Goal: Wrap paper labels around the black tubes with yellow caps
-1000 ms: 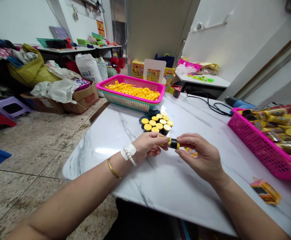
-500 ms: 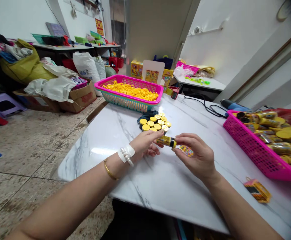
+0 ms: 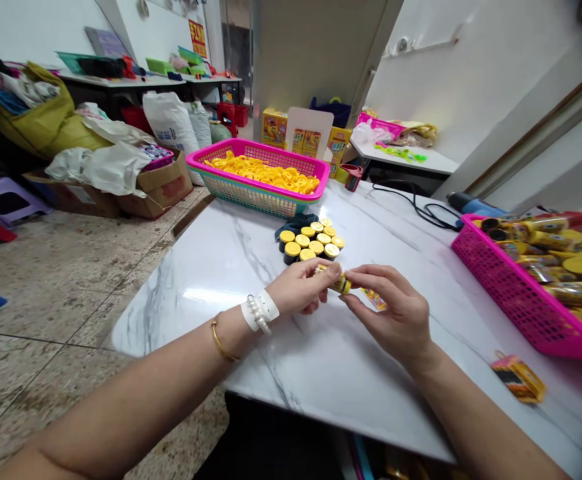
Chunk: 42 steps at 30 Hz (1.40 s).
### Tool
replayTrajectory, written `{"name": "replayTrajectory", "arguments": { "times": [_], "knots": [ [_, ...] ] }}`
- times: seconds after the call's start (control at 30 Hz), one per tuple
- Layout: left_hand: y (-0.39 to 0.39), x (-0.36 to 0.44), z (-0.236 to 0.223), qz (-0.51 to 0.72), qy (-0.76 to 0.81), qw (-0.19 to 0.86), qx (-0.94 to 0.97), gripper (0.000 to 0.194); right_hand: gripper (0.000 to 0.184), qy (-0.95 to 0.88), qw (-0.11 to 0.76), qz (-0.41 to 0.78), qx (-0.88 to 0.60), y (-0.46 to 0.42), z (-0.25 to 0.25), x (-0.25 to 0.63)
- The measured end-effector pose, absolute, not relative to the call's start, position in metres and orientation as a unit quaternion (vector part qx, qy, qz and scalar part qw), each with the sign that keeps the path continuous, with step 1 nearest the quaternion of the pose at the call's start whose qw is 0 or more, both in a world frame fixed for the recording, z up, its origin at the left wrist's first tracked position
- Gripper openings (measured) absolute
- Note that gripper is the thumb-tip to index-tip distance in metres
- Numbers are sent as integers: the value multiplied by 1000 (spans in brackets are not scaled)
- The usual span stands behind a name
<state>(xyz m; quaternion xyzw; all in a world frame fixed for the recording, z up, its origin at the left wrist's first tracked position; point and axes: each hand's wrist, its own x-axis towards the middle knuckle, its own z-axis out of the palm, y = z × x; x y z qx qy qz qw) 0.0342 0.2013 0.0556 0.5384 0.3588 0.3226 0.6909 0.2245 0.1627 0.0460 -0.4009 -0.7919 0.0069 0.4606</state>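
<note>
A small yellow tube with a dark band [image 3: 341, 285] is between my two hands above the marble-patterned table. My left hand [image 3: 305, 285] is closed around its body, thumb along the top, so much of it is hidden. The thumb and fingers of my right hand [image 3: 395, 312] pinch the tube's right end. Partly behind the right fingers, a colourful printed piece [image 3: 373, 299] lies on the table. Just beyond my left hand stands a cluster of short dark containers with yellow lids [image 3: 315, 248], with a dark cloth [image 3: 293, 225] behind them.
A pink basket over a teal one [image 3: 265, 199] holds yellow plastic pieces at the far edge. On the right, another pink basket [image 3: 511, 300] is full of yellow tubes. A small printed box [image 3: 519, 379] lies near it. A black cable [image 3: 421, 209] and a blue tool [image 3: 475, 203] are behind.
My left hand has closed further around the tube, its thumb now over it, and less of the tube shows. The right fingers stay at its end. The view has shifted slightly.
</note>
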Motion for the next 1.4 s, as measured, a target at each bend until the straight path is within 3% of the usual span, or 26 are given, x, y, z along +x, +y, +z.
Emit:
{"name": "replayTrajectory", "arguments": {
  "times": [0.13,0.37,0.53,0.67,0.8,0.9,0.97,1.07,1.13,1.2,1.4],
  "knots": [
    [205,30,56,339,346,707,515,44,31,-776,467,29,-422,160,47,225],
    [199,30,61,360,283,610,646,27,22,-632,537,308,-466,155,40,215],
    [201,31,55,363,337,648,579,46,23,-696,536,204,-433,158,37,220],
    [201,30,51,345,339,660,575,42,20,-717,520,137,-444,156,37,220],
    [196,27,60,399,320,533,674,25,23,-598,553,333,-475,154,38,208],
    [196,26,66,388,292,557,674,31,30,-556,532,434,-469,157,40,203],
    [198,26,65,368,302,602,642,42,29,-570,539,424,-453,161,41,204],
    [203,26,59,358,341,632,597,55,23,-635,561,316,-427,165,41,210],
    [204,27,55,343,354,649,579,55,19,-673,566,243,-408,164,40,212],
    [201,27,55,339,345,644,593,48,17,-670,572,243,-407,161,40,212],
    [198,26,65,360,324,574,660,32,32,-465,536,542,-450,162,42,205]
  ]
}}
